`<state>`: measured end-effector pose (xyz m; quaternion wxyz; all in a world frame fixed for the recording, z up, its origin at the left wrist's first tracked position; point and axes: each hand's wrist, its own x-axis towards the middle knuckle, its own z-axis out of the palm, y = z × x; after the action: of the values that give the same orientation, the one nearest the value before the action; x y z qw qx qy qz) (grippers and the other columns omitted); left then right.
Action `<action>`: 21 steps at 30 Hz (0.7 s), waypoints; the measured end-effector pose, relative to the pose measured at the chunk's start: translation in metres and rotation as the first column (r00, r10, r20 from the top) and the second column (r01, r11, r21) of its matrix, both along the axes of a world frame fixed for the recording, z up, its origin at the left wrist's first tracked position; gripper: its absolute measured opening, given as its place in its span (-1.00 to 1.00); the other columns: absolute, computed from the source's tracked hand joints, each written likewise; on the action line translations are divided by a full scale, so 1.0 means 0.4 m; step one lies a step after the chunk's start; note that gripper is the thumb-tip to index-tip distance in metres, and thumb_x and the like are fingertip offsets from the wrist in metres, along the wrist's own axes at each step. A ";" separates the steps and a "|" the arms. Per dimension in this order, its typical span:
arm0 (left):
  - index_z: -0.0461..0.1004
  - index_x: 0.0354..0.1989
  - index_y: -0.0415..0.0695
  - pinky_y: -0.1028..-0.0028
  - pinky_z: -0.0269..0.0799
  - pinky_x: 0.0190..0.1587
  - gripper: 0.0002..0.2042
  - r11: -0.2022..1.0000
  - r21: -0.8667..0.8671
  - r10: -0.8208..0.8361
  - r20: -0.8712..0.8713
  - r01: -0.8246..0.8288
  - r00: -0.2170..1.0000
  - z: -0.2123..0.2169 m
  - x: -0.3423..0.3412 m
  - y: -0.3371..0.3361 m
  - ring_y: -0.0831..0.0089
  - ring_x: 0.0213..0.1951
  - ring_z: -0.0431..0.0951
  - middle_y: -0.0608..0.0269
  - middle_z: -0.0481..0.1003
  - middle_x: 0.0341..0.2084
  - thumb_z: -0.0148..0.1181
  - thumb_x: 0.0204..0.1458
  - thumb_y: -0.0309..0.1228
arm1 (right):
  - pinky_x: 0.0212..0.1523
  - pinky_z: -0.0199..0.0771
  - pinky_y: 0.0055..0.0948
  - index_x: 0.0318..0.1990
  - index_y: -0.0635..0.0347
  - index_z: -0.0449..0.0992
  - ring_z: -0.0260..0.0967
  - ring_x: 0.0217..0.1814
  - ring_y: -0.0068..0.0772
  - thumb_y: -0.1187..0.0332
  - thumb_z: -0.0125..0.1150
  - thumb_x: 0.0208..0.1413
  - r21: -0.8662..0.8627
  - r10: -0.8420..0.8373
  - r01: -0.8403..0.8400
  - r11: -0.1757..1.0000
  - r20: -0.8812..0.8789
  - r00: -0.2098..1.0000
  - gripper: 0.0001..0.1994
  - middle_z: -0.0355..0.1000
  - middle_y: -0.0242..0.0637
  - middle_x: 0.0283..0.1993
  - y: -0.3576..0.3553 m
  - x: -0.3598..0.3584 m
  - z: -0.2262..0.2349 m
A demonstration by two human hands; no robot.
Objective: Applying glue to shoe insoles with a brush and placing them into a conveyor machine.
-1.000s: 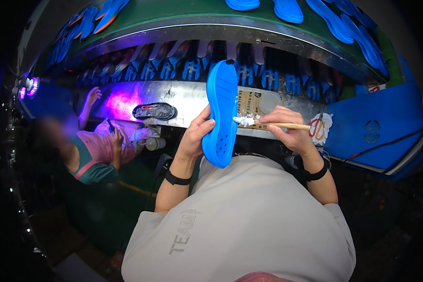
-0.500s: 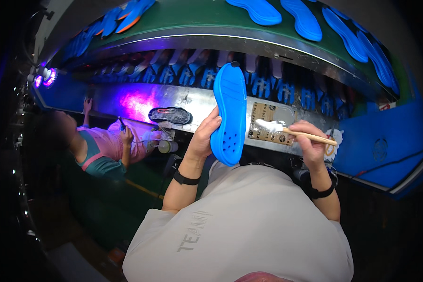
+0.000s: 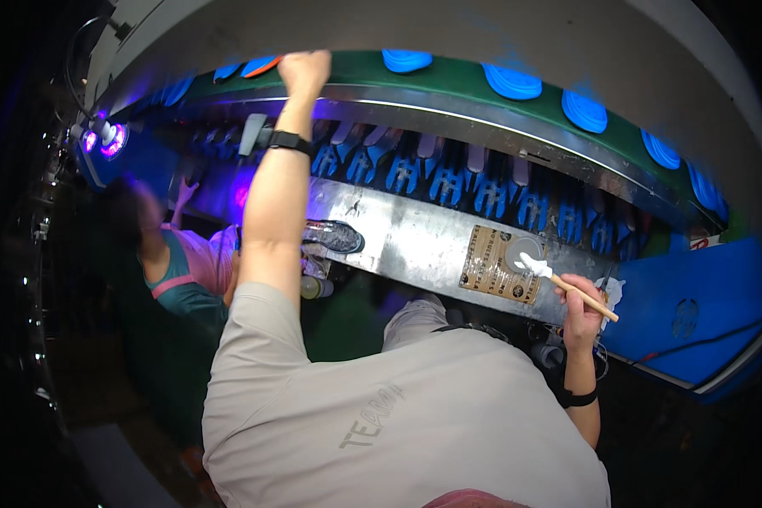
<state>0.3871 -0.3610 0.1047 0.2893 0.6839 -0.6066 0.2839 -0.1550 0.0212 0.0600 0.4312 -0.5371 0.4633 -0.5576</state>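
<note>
My left hand (image 3: 306,73) reaches far forward onto the green conveyor belt (image 3: 351,66). Its back faces me and its fingers are hidden, so I cannot tell whether it holds anything. Just left of it lies an orange-edged blue shoe sole (image 3: 261,65). My right hand (image 3: 581,306) is closed round the wooden handle of a brush (image 3: 590,300), whose white tip (image 3: 533,265) points up and left. That tip is over the edge of a round, whitish dish (image 3: 523,251) on a brown printed cardboard sheet (image 3: 488,263).
More blue soles (image 3: 513,82) lie along the belt under a grey hood (image 3: 449,30). A dark shoe (image 3: 334,236) stands on the metal ledge (image 3: 406,250), below hanging blue clamp-like parts (image 3: 446,184). Another person (image 3: 190,262) is at the left, near purple lamps (image 3: 110,140).
My left hand has gone from holding a blue sole before me up and forward to the belt; that sole no longer shows in it. The brush has moved slightly right and down.
</note>
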 end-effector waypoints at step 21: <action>0.62 -0.14 -0.27 0.28 0.49 -0.28 -0.71 0.924 0.152 -0.316 -0.219 0.352 0.923 0.161 -0.050 0.339 0.18 -0.39 0.63 -0.01 0.61 -0.41 0.21 0.19 -0.26 | -0.31 0.48 -0.43 -0.18 0.27 0.64 0.53 -0.40 -0.40 0.32 0.26 0.14 0.230 -0.057 0.205 0.951 -0.523 0.850 -0.79 0.60 -0.15 -0.36 -0.149 -0.094 -0.285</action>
<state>0.3670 -0.2254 0.1690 0.3243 0.6181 -0.7083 0.1050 -0.1926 -0.0384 -0.0542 0.3246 -0.5664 0.6702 -0.3532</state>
